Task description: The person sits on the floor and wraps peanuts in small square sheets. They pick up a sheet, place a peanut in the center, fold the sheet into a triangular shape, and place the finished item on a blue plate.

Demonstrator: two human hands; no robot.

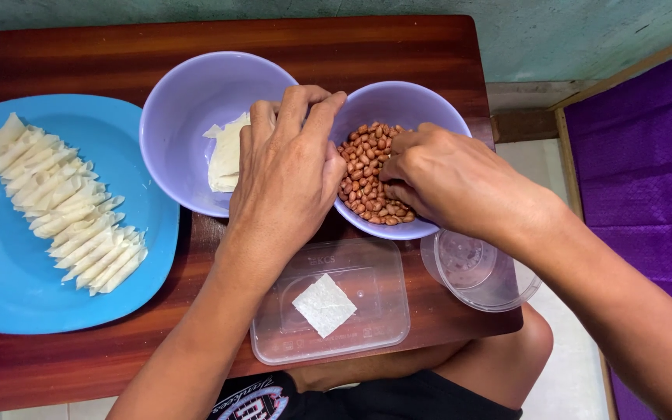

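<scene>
My left hand (289,171) hovers between two lilac bowls, its fingertips bunched at the rim of the smaller bowl (406,97), which holds brown peanuts (363,167). My right hand (449,179) reaches into that same bowl, fingers curled down among the peanuts. What either hand pinches is hidden. The larger lilac bowl (188,101) holds a stack of pale square wrappers (225,155). In front of me a clear plastic lid (367,272) carries one square wrapper (324,305).
A blue plate (9,264) at the left bears several rolled white wrappers (64,206) in a row. A clear round cup (480,272) stands at the right edge of the dark wooden table (79,365). Purple cloth (647,155) lies at the far right.
</scene>
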